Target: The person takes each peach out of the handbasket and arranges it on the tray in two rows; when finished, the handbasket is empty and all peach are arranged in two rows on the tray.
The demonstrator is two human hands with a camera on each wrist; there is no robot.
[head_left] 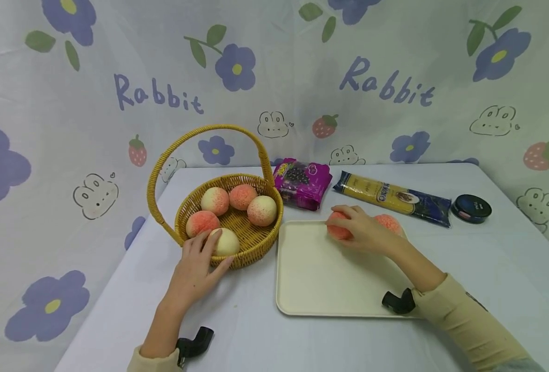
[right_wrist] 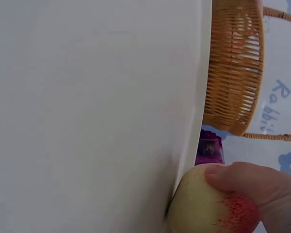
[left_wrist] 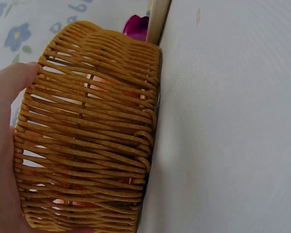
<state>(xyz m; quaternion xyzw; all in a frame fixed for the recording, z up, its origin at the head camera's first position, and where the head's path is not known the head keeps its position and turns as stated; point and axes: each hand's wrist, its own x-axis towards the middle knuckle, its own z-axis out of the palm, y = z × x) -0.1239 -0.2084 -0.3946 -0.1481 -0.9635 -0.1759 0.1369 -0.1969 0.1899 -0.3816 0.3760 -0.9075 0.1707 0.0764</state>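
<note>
In the head view my left hand point(head_left: 195, 271) reaches over the near rim of a wicker basket point(head_left: 256, 253). Its fingers curve about a pale cream peach point(head_left: 228, 243) inside, and the thumb point(left_wrist: 17, 80) lies right at the rim. My right hand point(head_left: 363, 230) grips a pink-red peach point(head_left: 337, 227) at the far edge of a cream tray point(head_left: 321, 289). In the right wrist view that peach point(right_wrist: 199, 204) shows a yellowish side under the thumb. Another peach point(head_left: 388, 223), partly hidden by the right hand, sits at the tray's far right.
Several red-and-cream peaches point(head_left: 215, 200) lie in the basket, whose tall handle point(head_left: 209, 128) arches over it. Behind the tray are a purple packet point(head_left: 302, 183), a long yellow-and-blue pasta packet point(head_left: 391, 196) and a round black tin point(head_left: 471, 208). A printed cloth backdrop point(head_left: 274, 62) hangs behind.
</note>
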